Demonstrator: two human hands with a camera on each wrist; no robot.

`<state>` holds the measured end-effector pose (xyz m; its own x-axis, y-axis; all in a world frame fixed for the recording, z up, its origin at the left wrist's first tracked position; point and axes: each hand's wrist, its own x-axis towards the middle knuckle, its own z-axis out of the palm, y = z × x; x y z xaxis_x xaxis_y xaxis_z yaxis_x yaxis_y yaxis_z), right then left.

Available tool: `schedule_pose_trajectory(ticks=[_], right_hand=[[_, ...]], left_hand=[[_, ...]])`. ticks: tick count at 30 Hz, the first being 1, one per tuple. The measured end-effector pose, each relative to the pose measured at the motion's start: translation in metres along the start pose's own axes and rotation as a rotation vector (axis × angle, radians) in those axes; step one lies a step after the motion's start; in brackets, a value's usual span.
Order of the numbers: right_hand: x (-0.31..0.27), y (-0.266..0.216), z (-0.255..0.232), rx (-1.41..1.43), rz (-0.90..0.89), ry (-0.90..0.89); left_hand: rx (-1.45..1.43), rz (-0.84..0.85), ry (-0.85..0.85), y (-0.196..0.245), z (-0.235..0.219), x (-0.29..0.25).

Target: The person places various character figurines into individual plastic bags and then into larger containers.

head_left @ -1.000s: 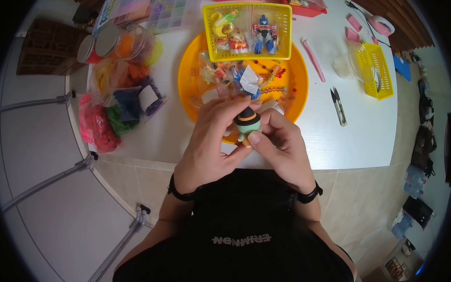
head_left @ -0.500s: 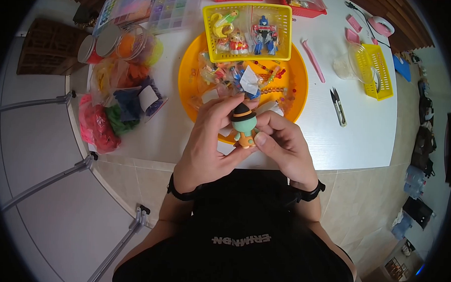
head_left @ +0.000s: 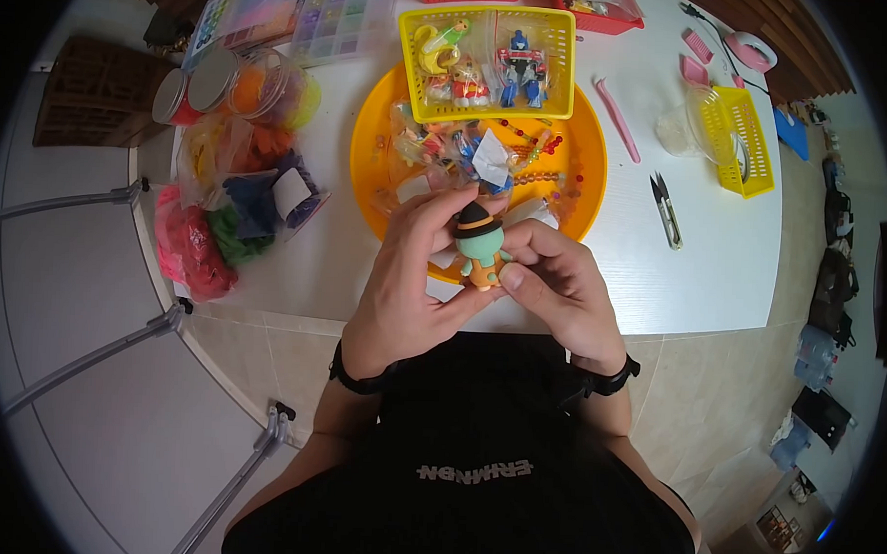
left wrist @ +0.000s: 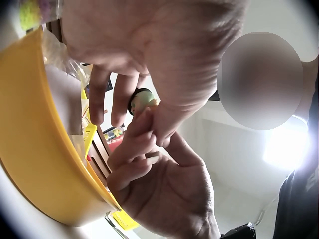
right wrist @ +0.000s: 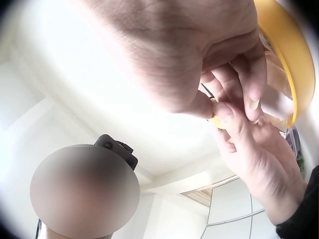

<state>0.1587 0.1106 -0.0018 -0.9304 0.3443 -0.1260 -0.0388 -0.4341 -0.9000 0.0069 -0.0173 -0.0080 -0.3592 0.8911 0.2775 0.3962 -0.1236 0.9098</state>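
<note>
A small toy figure (head_left: 480, 245) with a mint-green head, a black pointed hat with an orange band and an orange-brown outfit is held upright between both hands. My left hand (head_left: 404, 276) curves around its left side, the thumb at its feet and the forefinger up by the hat. From the right, my right hand (head_left: 560, 291) pinches its lower body between thumb and fingers. In the left wrist view the figure's green head (left wrist: 145, 99) shows past the left hand's fingers; in the right wrist view most of it is hidden behind the hands.
Beyond the hands lies an orange round tray (head_left: 585, 209) with bagged trinkets and beads. A yellow basket (head_left: 411, 100) of toy figures overlaps its far rim. Thread snips (head_left: 667, 209) and pink tweezers (head_left: 618, 119) lie right; bags of coloured material (head_left: 196, 244) and jars (head_left: 212, 80) stand left.
The figure has been tipped more upright and shifted slightly left, so its orange-brown outfit shows. The right thumb has slid to its lower body. Over the last half second almost nothing moves.
</note>
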Motion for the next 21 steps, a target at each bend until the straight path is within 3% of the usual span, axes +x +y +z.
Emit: schedule_pose_trajectory(ticks=[6, 12, 21], right_hand=[[-0.0031, 0.0017, 0.0002, -0.008, 0.061, -0.007], [-0.0029, 0.0051, 0.0028, 0.204, 0.132, -0.01], [0.0027, 0.0096, 0.001, 0.292, 0.028, -0.049]], left_hand=[[-0.005, 0.044, 0.016, -0.005, 0.0018, -0.0006], [-0.034, 0.068, 0.059, -0.0034, 0.0066, 0.0008], [0.078, 0.177, 0.033, -0.0076, -0.0001, 0.0018]])
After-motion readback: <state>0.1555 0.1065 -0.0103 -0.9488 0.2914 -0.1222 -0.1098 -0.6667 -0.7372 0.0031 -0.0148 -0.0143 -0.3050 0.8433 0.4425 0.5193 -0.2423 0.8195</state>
